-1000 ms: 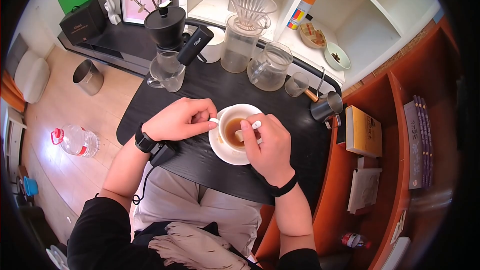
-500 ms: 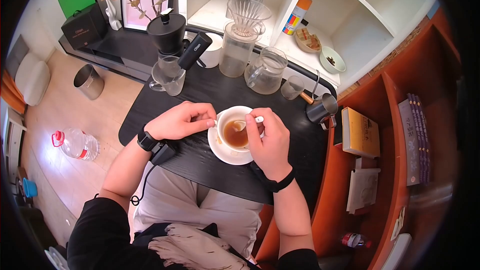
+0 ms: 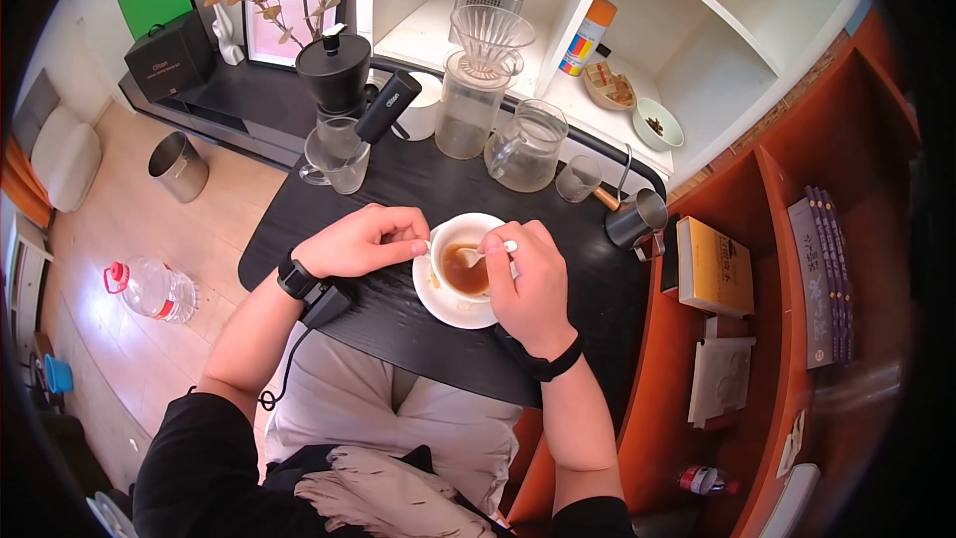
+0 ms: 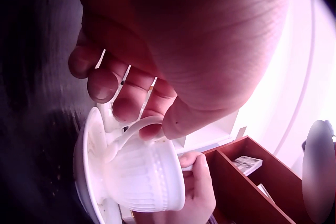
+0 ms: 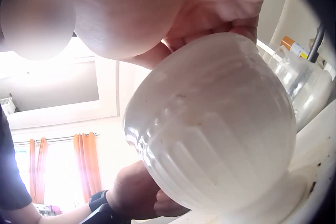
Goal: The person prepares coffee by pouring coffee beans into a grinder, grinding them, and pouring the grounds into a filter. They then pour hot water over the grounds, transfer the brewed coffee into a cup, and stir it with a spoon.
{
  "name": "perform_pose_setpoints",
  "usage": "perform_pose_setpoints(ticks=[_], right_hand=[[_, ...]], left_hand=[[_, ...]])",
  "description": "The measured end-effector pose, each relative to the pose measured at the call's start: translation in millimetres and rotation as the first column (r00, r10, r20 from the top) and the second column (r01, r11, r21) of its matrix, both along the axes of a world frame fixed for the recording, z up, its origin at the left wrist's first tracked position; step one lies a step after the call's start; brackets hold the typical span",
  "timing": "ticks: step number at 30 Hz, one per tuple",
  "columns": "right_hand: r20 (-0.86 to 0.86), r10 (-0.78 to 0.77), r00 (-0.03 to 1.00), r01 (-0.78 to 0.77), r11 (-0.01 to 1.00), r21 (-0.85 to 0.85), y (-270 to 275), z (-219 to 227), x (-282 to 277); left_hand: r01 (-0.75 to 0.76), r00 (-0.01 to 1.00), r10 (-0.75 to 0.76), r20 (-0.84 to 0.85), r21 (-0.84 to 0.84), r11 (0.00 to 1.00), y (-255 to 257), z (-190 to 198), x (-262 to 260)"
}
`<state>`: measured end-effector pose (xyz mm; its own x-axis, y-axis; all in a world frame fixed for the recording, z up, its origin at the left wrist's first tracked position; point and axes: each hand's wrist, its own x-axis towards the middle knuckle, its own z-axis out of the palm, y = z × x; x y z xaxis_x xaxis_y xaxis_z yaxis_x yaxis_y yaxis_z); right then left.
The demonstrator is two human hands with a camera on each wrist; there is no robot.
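A white cup of brown liquid stands on a white saucer on the black table. The left hand pinches the cup's handle between thumb and forefinger, clearest in the left wrist view. Over the cup's right side, the right hand holds a white spoon, its bowl dipped in the liquid. The ribbed cup wall fills much of the right wrist view, hiding the spoon there.
Behind the cup stand a black grinder, a glass mug, a glass dripper on a glass vessel, a glass pot, a small glass and a metal pitcher. A red-brown shelf borders the table's right.
The spoon and right hand have shifted slightly over the cup, the spoon's bowl moving within the liquid. The left hand keeps its grip on the handle. The head view has tilted a little.
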<state>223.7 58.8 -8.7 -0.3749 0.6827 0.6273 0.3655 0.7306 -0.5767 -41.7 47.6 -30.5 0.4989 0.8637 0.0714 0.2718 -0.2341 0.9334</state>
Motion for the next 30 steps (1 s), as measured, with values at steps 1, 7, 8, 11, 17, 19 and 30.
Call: perform_pose_setpoints(ticks=[1,7,8,11,17,19,30], right_hand=[[-0.001,0.000,1.000,0.000,1.000,0.000,0.4,-0.7,1.8],[0.068,-0.205,0.976,0.203,0.978,0.042,2.7,-0.4,4.0],[0.029,-0.130,0.991,0.130,0.992,0.009,1.8,1.1,1.7],[-0.010,-0.004,1.000,0.004,1.000,-0.027,1.7,1.2,3.6],[0.092,-0.243,0.966,0.239,0.970,0.055,5.1,0.1,6.6],[-0.015,-0.104,0.995,0.104,0.995,0.007,5.1,0.6,3.4],[0.033,-0.093,0.995,0.094,0.995,-0.022,7.4,0.8,9.0]], left_hand=[[-0.002,1.000,0.002,0.005,-0.003,1.000,0.3,-0.8,-0.1],[-0.005,1.000,0.005,0.013,-0.014,1.000,0.3,-1.3,0.0],[-0.002,1.000,0.002,0.018,-0.020,1.000,0.7,-1.1,0.2],[-0.007,0.999,0.008,0.033,-0.028,1.000,1.7,-4.6,0.3],[0.012,0.998,-0.009,0.055,-0.052,0.999,0.9,-1.1,0.9],[0.015,0.998,-0.011,0.063,-0.050,0.999,1.2,-2.7,1.0],[0.015,0.997,-0.011,0.077,-0.045,0.999,2.1,-5.0,2.2]])
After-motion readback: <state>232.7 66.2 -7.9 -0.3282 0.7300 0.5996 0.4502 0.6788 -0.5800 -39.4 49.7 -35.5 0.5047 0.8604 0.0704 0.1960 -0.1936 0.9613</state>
